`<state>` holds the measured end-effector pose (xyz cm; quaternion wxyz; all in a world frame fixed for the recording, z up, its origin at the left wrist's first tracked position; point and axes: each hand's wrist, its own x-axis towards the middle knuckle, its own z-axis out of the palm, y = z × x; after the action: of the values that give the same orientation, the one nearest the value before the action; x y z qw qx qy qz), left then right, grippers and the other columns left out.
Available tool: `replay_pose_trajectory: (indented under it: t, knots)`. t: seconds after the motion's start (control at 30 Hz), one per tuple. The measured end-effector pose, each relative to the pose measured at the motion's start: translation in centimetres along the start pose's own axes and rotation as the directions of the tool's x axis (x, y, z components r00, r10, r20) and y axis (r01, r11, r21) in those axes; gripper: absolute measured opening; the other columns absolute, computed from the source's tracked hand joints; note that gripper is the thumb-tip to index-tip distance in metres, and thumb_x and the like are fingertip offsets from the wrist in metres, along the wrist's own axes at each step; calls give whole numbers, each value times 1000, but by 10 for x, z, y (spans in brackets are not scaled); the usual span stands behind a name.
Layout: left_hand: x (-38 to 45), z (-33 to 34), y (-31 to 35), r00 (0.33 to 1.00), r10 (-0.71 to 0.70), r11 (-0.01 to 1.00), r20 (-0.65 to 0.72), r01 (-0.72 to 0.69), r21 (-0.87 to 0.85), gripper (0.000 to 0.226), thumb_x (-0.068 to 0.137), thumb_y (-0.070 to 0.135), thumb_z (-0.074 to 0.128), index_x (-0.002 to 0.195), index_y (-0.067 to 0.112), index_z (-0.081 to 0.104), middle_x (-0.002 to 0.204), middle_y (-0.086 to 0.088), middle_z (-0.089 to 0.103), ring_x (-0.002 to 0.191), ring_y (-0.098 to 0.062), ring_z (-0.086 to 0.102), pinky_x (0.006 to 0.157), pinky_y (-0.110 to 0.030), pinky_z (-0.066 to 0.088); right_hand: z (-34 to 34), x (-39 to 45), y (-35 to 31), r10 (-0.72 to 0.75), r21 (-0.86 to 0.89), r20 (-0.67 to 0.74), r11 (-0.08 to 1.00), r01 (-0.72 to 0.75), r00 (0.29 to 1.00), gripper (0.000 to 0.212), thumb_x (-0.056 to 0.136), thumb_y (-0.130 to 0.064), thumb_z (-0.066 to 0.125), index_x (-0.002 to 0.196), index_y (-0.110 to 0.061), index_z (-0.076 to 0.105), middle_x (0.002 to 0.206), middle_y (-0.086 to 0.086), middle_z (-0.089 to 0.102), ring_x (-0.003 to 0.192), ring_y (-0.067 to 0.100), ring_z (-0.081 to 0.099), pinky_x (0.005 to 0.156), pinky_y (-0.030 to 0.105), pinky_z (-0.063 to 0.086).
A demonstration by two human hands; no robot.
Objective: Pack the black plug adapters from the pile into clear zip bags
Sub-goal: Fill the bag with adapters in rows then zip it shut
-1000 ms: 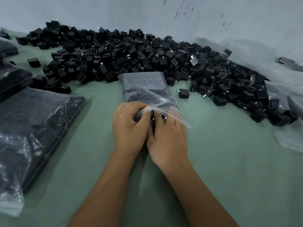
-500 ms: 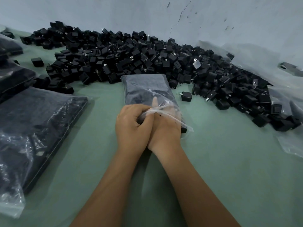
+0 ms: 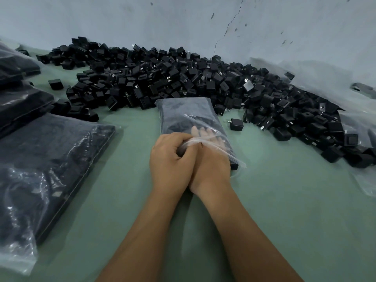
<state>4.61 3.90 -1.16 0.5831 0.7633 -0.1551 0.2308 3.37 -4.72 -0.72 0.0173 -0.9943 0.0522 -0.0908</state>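
Note:
A clear zip bag (image 3: 184,111) filled with black plug adapters lies on the green table (image 3: 284,200) in the middle, its mouth towards me. My left hand (image 3: 172,161) grips the upper lip of the bag's mouth with curled fingers. My right hand (image 3: 211,159) is pushed into the mouth, its straight fingers showing through the plastic on top of the adapters inside. One adapter (image 3: 234,166) sits at the mouth's right corner. The big pile of loose black adapters (image 3: 183,82) stretches behind the bag, along the wall.
Filled, dark bags (image 3: 46,163) lie stacked at the left. A single loose adapter (image 3: 236,124) lies right of the bag, another (image 3: 55,84) at far left. Clear plastic sheeting (image 3: 362,127) spreads under the pile at the right. The pale wall (image 3: 183,23) closes the back.
My right hand has slid deeper into the bag's mouth, fingers now stretched forward inside. My left hand keeps its grip on the lip. The view has shifted slightly.

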Motion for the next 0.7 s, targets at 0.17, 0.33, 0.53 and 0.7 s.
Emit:
replay_pose_trajectory:
  t: [0.17, 0.33, 0.53, 0.7]
  knots:
    - [-4, -7, 4, 999, 21, 1000, 47, -21, 11, 15, 80, 27, 58, 87, 28, 71, 79, 26, 61, 86, -7, 57, 78, -28, 48, -9, -26, 8, -51, 264, -289, 956, 130, 956, 29, 91, -28, 45, 114, -25, 63, 109, -4, 67, 102, 17, 59, 90, 33, 45]
    - [-9, -20, 2, 966, 53, 988, 251, -87, 129, 20, 86, 20, 61, 99, 20, 76, 103, 6, 71, 106, -23, 59, 97, -35, 44, -15, -62, 22, -34, 255, -657, 930, 265, 753, 23, 79, -15, 45, 80, -7, 67, 79, 4, 63, 76, 22, 55, 64, 27, 42]
    - [-26, -46, -6, 961, -9, 848, 275, -138, 512, 47, 94, 19, 59, 136, 38, 53, 144, -11, 37, 130, -31, 31, 110, -41, 27, -7, -72, 72, 367, 518, -430, 849, -108, 825, 28, 79, -4, 52, 103, -19, 53, 102, -2, 50, 94, 18, 50, 63, 29, 39]
    - [-26, -77, -8, 946, -106, 921, 305, -22, 389, 38, 90, 17, 66, 118, 40, 54, 107, 6, 47, 79, -8, 56, 79, -29, 50, -1, -68, 81, 372, 739, -192, 664, -116, 908, 33, 82, -1, 53, 84, -34, 51, 75, -10, 56, 61, 2, 50, 58, 24, 42]
